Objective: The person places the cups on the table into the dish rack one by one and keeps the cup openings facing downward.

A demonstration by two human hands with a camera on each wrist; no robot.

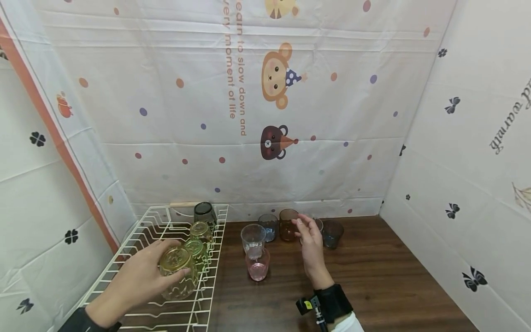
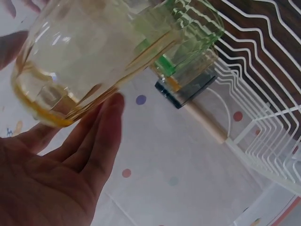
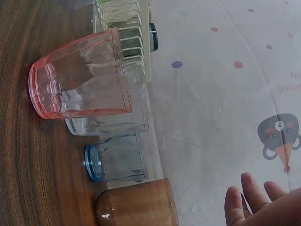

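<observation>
My left hand grips a yellow ribbed glass over the white wire dish rack; the left wrist view shows the fingers curled round the yellow glass. Behind it in the rack stand a green glass, another yellowish glass and a dark glass. My right hand hovers open above the table, holding nothing, beside a brown glass. Left of it stand a pink glass, a clear glass and a blue glass.
A dark grey glass stands right of my right hand, with another glass partly hidden behind the hand. The brown wooden table is closed in by printed cloth walls at the back and both sides.
</observation>
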